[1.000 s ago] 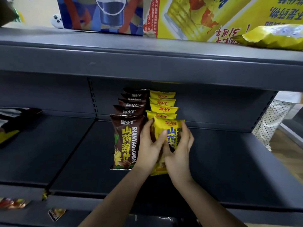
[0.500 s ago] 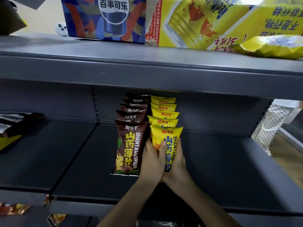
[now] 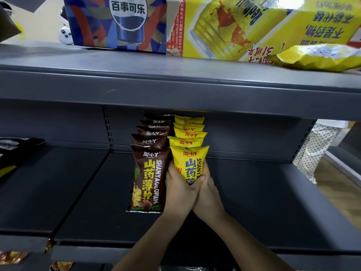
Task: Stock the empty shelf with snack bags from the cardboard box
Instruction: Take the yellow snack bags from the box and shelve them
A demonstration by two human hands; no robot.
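Matte grey shelf (image 3: 254,202); both hands (image 3: 193,188) clasp glossy yellow bag (image 3: 190,163).

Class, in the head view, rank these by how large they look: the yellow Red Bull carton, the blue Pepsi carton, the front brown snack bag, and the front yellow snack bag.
1. Yellow Red Bull carton
2. Blue Pepsi carton
3. Front brown snack bag
4. Front yellow snack bag, though both hands cover its lower part, so the two bags may match.

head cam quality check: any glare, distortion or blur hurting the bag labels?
Head view: wide-angle bowing curves the upper shelf edge; blown-out glare at the top right corner; shelf interior dim, yet the front yellow bag and front brown bag print reads sharp; lower left corner items are soft.
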